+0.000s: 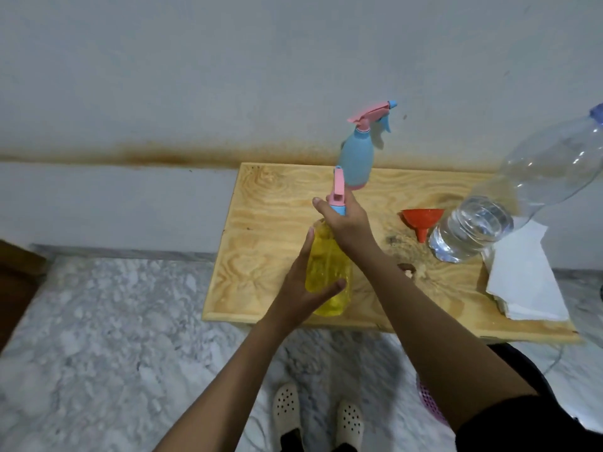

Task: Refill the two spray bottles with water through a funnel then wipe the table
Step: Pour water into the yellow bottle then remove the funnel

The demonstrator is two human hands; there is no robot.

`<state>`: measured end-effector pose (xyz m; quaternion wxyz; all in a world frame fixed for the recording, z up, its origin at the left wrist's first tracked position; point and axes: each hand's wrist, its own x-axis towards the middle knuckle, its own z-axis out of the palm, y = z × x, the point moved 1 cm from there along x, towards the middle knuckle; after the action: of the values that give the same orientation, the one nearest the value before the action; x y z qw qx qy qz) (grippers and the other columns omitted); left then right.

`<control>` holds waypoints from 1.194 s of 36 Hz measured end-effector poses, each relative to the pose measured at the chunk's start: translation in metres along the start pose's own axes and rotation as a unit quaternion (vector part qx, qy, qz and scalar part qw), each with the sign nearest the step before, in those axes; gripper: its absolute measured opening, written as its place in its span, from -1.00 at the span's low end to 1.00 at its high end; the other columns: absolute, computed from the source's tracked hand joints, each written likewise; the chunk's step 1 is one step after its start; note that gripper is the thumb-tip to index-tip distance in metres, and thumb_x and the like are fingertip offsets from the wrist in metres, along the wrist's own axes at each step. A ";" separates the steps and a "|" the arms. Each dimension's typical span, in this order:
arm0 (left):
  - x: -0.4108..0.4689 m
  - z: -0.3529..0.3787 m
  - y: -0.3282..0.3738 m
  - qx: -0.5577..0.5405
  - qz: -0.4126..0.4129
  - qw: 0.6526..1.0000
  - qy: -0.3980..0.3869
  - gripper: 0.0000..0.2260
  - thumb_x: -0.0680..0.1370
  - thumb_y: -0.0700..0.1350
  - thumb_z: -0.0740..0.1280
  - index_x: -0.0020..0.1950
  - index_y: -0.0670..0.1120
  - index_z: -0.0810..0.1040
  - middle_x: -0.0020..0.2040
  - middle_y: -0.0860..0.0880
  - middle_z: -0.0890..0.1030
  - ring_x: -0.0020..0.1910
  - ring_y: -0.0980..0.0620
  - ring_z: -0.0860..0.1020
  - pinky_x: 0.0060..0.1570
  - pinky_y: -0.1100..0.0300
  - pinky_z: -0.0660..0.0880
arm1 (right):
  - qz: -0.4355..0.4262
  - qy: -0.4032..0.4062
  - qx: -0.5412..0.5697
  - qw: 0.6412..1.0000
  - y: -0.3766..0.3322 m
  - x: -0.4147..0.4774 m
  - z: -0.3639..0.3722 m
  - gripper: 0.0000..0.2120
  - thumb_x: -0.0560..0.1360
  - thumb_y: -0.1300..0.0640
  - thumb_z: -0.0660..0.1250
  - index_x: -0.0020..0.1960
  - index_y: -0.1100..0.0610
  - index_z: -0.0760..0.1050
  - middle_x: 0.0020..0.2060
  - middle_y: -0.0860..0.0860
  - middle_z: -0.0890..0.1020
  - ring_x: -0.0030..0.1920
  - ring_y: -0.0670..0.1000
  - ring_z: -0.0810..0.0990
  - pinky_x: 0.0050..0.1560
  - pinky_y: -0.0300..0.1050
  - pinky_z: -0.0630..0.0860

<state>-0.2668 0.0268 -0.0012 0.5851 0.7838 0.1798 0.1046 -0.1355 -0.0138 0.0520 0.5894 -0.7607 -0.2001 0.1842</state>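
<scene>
A yellow spray bottle [328, 272] stands near the front left of the wooden table [261, 230]. My left hand [303, 288] grips its body from the left. My right hand [347, 220] is wrapped round its pink and blue spray head [337, 190] at the neck. A blue spray bottle [357, 158] with a pink trigger stands at the table's back edge. An orange funnel [422, 221] lies on its side in the middle right. Beside the funnel stands a large clear water bottle [489, 223], partly filled.
A folded white cloth [522, 282] lies at the table's right front corner. A grey wall runs close behind the table. Marble floor [114, 321] and my two white shoes [318, 415] show below. A pink perforated object [427, 399] peeks out under my right arm.
</scene>
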 end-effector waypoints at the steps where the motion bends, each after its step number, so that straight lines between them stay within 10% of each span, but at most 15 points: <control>1: -0.004 0.004 -0.002 0.003 -0.012 1.000 0.007 -0.15 0.44 0.06 0.45 0.51 0.20 -0.09 0.36 0.45 0.05 0.29 0.61 0.05 0.25 0.45 0.18 | 0.015 0.000 -0.001 1.000 0.003 -0.001 0.002 -0.87 0.51 0.09 0.31 -0.15 0.06 0.38 -0.28 -0.03 0.48 -0.22 -0.02 0.46 -0.17 -0.17 0.40; 8: -0.024 0.023 -0.013 0.022 -0.063 0.996 0.055 -0.14 0.42 0.18 0.37 0.52 0.21 -0.14 0.32 0.29 0.16 0.23 0.52 0.12 0.20 0.31 0.20 | 0.107 -0.029 -0.003 0.994 0.026 -0.003 0.019 -0.76 0.46 0.11 0.28 -0.14 0.32 0.45 -0.27 0.08 0.48 -0.20 0.06 0.47 0.05 0.21 0.50; 18: -0.032 0.029 -0.019 0.012 -0.096 0.990 0.103 -0.15 0.39 0.21 0.37 0.52 0.23 -0.09 0.38 0.03 0.30 0.22 0.24 0.26 0.14 0.20 0.30 | 0.123 -0.074 -0.032 0.989 0.031 -0.003 0.030 -0.67 0.45 0.11 0.23 0.00 0.41 0.46 -0.29 0.10 0.46 -0.22 0.07 0.43 -0.17 -0.03 0.40; 22: -0.034 0.033 -0.020 -0.008 -0.099 0.990 0.102 -0.17 0.40 0.24 0.34 0.50 0.26 -0.12 0.42 0.13 0.24 0.36 0.22 0.22 0.22 0.20 0.27 | 0.113 -0.089 -0.062 0.988 0.036 -0.002 0.034 -0.78 0.36 0.02 0.20 -0.32 0.16 0.31 -0.40 0.01 0.38 -0.33 0.03 0.38 -0.28 -0.13 0.32; 38: -0.041 0.036 -0.019 -0.043 -0.116 0.985 0.123 -0.14 0.35 0.28 0.31 0.50 0.25 -0.13 0.39 0.26 0.14 0.34 0.31 0.15 0.22 0.28 0.22 | 0.100 -0.127 -0.070 0.984 0.037 -0.005 0.034 -0.78 0.50 0.12 0.26 0.01 0.27 0.42 -0.16 0.06 0.48 -0.17 0.03 0.45 -0.15 -0.09 0.38; 43: -0.041 0.038 -0.020 -0.050 -0.118 0.983 0.128 -0.15 0.39 0.22 0.34 0.52 0.19 -0.11 0.39 0.26 0.13 0.31 0.37 0.15 0.06 0.61 0.17 | 0.091 -0.143 -0.072 0.983 0.036 -0.005 0.034 -0.85 0.51 0.14 0.24 -0.03 0.23 0.36 -0.18 0.06 0.44 -0.18 0.02 0.43 -0.24 -0.14 0.35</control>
<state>-0.2936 -0.0181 -0.0290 0.6039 0.7071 0.3391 0.1427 -0.1542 0.0041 0.0094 0.4791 -0.7820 -0.2249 0.3290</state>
